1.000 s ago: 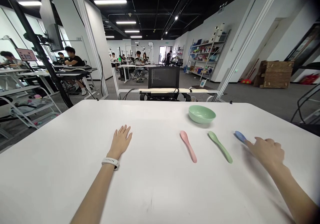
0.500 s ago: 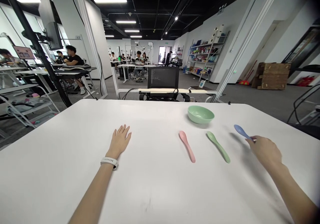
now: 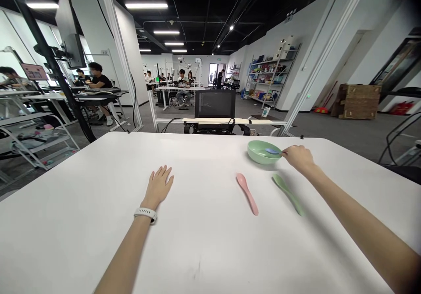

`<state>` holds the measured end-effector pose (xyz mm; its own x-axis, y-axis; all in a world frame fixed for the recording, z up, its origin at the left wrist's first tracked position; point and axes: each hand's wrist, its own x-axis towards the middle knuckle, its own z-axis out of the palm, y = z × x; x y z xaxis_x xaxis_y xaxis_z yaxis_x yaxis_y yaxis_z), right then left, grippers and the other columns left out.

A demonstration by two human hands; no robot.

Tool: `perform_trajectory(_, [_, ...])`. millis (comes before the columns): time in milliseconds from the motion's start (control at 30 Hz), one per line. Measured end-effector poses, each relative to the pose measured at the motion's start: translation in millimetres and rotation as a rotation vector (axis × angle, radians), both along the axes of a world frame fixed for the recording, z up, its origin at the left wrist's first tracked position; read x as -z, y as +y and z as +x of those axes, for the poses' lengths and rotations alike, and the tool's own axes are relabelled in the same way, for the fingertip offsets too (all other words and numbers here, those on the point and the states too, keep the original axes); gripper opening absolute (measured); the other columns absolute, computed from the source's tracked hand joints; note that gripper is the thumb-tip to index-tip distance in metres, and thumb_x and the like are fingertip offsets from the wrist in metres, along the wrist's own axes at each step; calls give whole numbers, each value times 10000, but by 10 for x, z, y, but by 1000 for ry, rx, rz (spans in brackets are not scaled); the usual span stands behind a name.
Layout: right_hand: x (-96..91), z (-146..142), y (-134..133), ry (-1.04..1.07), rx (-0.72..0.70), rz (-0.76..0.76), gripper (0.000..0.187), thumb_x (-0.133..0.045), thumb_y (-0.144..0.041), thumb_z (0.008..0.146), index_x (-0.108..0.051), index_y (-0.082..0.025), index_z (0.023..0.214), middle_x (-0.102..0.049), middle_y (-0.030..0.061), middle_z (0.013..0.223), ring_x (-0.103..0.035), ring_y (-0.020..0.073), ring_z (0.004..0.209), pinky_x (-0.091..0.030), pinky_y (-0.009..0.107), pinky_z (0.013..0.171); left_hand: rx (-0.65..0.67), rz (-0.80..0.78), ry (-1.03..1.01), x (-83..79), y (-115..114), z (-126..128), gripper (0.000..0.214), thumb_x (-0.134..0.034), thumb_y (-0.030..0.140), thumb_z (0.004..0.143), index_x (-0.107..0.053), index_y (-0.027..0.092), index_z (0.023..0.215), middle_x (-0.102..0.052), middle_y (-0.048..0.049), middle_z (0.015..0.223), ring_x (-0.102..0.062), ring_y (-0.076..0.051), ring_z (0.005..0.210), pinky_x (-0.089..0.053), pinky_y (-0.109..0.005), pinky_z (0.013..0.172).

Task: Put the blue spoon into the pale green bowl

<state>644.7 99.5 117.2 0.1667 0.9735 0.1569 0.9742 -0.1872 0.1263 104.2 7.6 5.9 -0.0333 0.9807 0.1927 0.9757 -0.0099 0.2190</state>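
Toward one o'clock on the white table (image 3: 66, 241), the right hand (image 3: 298, 159) pinches the handle of a blue plastic spoon (image 3: 272, 151) between its fingertips. The spoon's head sits at the rim of a pale green bowl (image 3: 257, 148), over its hollow, though whether it touches the bowl is hard to tell. Just below that hand, a green plastic spoon (image 3: 287, 194) lies on the tabletop with its head pointing toward one o'clock, close to the right wrist but not clearly touching it.

A pink plastic spoon (image 3: 247, 193) lies a little to the left of the green one, at about half past twelve, and touches neither hand.

At eleven o'clock the left hand (image 3: 158, 186) lies flat, palm down with fingers spread, holding nothing, a white watch strap (image 3: 145, 214) around its wrist. The two hands are well apart, with the pink spoon between them.

Beyond the table at twelve o'clock stands a black mesh-backed chair (image 3: 215, 103) — and at one o'clock, far off, a metal shelf unit (image 3: 271, 72) packed with goods.
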Motion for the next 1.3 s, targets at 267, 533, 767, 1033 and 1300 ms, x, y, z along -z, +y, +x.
perform_trajectory(267, [99,-150,300,-76,-101,39,316,-533,-118,1064,-833,-22,1041,-791,323,1258,-647,326,1263,-415,443,1033,19,11,-3,24,2,-24,596,-355,424,1120,-572,223,1638,-472,-129,1778,-409,-284,1683,-317,-589,1389])
perform_trajectory(533, [94,-156,278,-52,-133,126,383,-498,-217,1102,-838,-44,1068,-773,332,1269,-646,349,1210,-437,493,1018,24,35,-6,65,16,-40,593,-352,440,1116,-588,250,1626,-497,-113,1770,-432,-276,1671,-336,-583,1378])
perform_trajectory(767, [300,252,-270,94,-43,308,578,-350,-354,1138,-732,-95,1486,-718,311,1407,-649,413,1266,-514,557,1040,14,22,-6,46,10,-11,601,-348,428,1117,-577,220,1632,-470,-127,1780,-416,-286,1679,-313,-596,1387])
perform_trajectory(1033, [1296,810,-653,273,-152,215,553,-376,-343,1079,-728,-182,1474,-748,164,1499,-675,342,1441,-552,514,1209,8,34,-15,68,26,-17,605,-345,436,1110,-586,234,1626,-483,-112,1777,-419,-283,1678,-310,-587,1389])
perform_trajectory(1300, [1639,1004,-614,376,-170,221,609,-369,-433,1075,-778,-160,1435,-712,178,1556,-609,363,1527,-542,548,1234,11,29,2,61,20,-31,615,-330,444,1111,-581,231,1632,-482,-122,1776,-425,-287,1674,-328,-593,1377])
